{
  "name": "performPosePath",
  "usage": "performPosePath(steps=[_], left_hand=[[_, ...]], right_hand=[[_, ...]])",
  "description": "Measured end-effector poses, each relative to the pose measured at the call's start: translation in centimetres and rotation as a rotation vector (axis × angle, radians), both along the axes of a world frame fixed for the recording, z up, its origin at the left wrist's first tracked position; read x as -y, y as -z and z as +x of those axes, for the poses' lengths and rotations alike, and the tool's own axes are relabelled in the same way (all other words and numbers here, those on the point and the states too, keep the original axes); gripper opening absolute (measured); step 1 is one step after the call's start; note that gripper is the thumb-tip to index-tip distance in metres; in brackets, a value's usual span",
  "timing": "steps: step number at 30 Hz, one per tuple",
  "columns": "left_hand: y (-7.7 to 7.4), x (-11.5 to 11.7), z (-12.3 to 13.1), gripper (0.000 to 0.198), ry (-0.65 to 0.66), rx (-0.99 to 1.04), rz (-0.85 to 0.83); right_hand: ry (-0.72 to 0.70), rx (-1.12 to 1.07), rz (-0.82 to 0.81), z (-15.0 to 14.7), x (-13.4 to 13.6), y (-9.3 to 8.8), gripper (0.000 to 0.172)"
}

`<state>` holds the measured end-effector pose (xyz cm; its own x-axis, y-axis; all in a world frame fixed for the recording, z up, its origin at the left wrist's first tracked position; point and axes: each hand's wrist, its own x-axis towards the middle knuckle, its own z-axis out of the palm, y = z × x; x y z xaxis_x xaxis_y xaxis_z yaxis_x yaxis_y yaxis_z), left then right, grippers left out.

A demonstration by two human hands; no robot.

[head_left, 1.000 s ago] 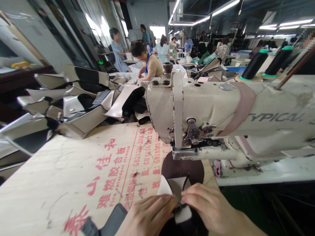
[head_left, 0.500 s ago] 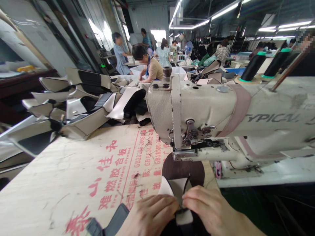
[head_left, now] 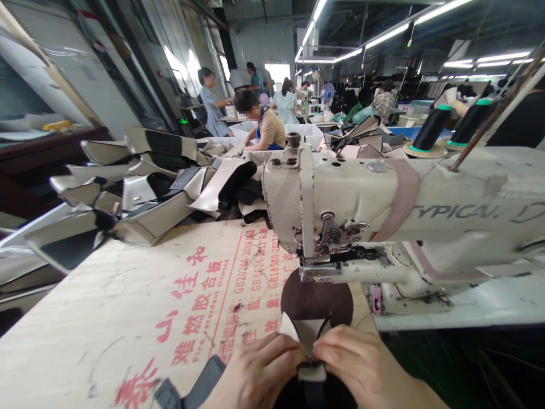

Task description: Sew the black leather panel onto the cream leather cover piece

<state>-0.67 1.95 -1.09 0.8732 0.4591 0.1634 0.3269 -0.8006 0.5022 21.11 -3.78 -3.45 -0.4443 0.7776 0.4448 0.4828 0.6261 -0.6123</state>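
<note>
Head view, clock read from your hands as centre. Your left hand (head_left: 268, 363) has its fingers bent and closed on the left side of a beige-and-black piece of folded sheet material (head_left: 310, 334); your right hand (head_left: 360, 360) pinches the right side the same way. Fingertips nearly meet over its middle; thumbs hidden. The piece sits low in view, two pale flaps toward 12, black part toward 6.

At 12, just beyond: a dark brown, rounded flat patch (head_left: 317, 298), its near edge overlapped by the flaps in view. Past that, toward 1, an off-white metal sewing machine (head_left: 353, 199) marked TYPICAL; farther, two black thread cones (head_left: 432, 129).

At 9, beside your left wrist, a dark grey flat strap (head_left: 204, 378); can't tell whether it joins the piece. Under it, a pale plywood surface (head_left: 123, 307) with red print. At 10, a heap of beige-and-black panels (head_left: 157, 218). Between 11 and 12, well apart, a co-worker in a tan top (head_left: 273, 129), bent forward.
</note>
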Motion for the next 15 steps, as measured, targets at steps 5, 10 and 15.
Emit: performPosePath(steps=[5, 10, 15], left_hand=[[-0.08, 0.09, -0.06, 0.023, -0.02, -0.02, -0.058], [-0.19, -0.13, 0.27, 0.016, -0.064, 0.0, -0.094], [-0.23, 0.16, 0.47, 0.017, -0.092, 0.011, -0.104]], right_hand=[[-0.021, 0.035, 0.003, -0.11, 0.07, 0.33, 0.021], [0.032, -0.005, -0.043, -0.32, 0.1, 0.74, 0.019], [0.024, -0.058, -0.126, -0.37, 0.06, 0.4, 0.017]])
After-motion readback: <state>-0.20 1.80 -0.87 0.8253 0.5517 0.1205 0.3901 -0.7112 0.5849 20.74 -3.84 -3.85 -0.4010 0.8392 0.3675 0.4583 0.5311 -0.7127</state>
